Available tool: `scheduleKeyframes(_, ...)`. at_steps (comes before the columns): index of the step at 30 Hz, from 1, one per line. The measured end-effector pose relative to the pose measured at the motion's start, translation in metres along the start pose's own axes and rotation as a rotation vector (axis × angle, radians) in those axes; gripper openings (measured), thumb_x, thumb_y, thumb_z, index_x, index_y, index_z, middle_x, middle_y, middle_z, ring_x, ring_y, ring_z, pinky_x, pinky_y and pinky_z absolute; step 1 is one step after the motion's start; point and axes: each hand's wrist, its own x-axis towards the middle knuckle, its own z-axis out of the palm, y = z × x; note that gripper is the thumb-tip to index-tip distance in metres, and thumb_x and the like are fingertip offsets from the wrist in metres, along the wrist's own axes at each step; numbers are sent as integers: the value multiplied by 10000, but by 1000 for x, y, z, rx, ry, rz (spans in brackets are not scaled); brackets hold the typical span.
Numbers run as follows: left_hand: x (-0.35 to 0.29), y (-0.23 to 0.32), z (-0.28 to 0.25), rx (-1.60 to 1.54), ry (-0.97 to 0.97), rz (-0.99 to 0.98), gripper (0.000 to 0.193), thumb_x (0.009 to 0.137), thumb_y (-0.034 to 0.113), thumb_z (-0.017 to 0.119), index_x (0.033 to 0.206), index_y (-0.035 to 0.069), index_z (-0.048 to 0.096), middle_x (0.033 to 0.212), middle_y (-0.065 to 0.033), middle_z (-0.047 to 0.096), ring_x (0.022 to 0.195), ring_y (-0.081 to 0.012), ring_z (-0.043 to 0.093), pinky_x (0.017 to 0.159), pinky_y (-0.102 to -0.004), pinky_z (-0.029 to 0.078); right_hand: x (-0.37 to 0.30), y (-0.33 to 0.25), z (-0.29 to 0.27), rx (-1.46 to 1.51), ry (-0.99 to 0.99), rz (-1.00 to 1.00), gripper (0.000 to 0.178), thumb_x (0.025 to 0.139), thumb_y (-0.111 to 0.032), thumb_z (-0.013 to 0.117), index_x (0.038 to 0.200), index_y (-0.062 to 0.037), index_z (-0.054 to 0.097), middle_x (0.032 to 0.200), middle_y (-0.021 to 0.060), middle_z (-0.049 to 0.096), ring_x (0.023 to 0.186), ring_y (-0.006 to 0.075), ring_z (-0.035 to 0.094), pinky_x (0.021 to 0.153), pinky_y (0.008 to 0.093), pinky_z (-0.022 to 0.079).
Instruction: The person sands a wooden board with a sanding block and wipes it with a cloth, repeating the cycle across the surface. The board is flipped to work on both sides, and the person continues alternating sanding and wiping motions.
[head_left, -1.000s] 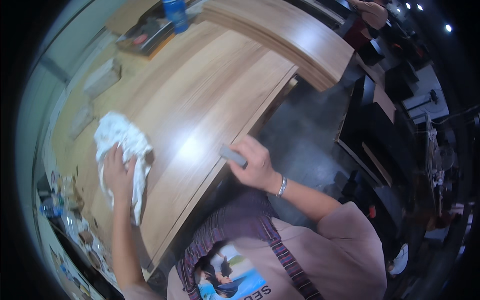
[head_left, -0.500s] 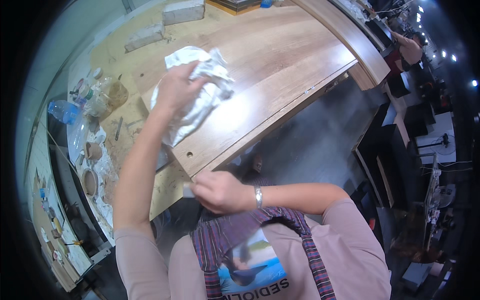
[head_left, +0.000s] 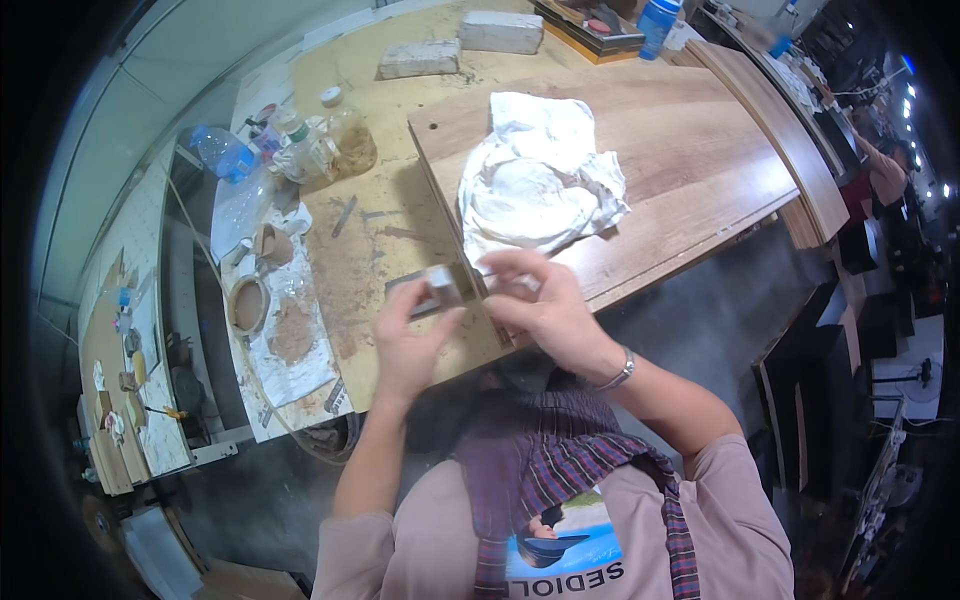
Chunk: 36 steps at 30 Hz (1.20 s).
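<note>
My left hand (head_left: 405, 345) is over the bench's near part, with its thumb and fingers around a small pale block (head_left: 442, 286), blurred by motion. My right hand (head_left: 548, 308) is at the near left corner of a wood-grain panel (head_left: 690, 150). Its fingers are slightly curled and apart, and I see nothing held in them. A crumpled white cloth (head_left: 540, 185) lies on the panel just beyond my right hand, touched by neither hand. Behind my left hand, a flat grey piece (head_left: 405, 290) lies partly hidden on the bench.
The stained yellowish bench (head_left: 400, 230) carries plastic bottles (head_left: 225, 155), a round bowl (head_left: 248, 303) and a slim dark tool (head_left: 344, 215) at left. Two whitish blocks (head_left: 500, 33) stand at the back. Long boards (head_left: 780, 130) flank the panel's right end. Another person (head_left: 885, 175) is far right.
My left hand has let go of the cloth and come back toward me. The small pale block has passed from my right hand to my left. The view has shifted left.
</note>
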Motion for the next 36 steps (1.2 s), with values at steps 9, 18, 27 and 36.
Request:
scheduleKeyframes(9,-7,-161,-92,1058,144,-102,400,811,153,720,1186,29,655,1158,-187,646,1122,-353,585,981,-438,447,98,41,-66,-1265,-87,-102,793,808,-563,719,1486,-218,495,1520,255,409,1388,478,370,1090,559,341)
scheduleKeyframes(18,5,-133,-85,609,188,-44,336,890,67,645,1217,-10,630,1201,-166,642,1130,-329,603,998,-403,452,-61,42,-82,-1181,-203,-643,455,795,-198,738,1236,-185,629,1408,126,562,1295,366,530,1040,560,427)
scheduleKeyframes(27,43,-58,-34,151,77,-78,360,873,50,651,1228,-6,629,1195,-136,657,1119,-282,621,998,-374,461,-61,-27,-114,-231,124,-346,383,808,58,600,1186,37,659,996,140,721,887,160,686,807,313,541)
scheduleKeyframes(36,111,27,117,566,-451,469,562,895,316,656,1388,76,533,1483,-181,464,1371,-354,431,1139,-496,328,-39,10,-129,-1052,488,-586,448,728,24,584,1123,-127,733,1150,174,684,974,353,667,865,430,543)
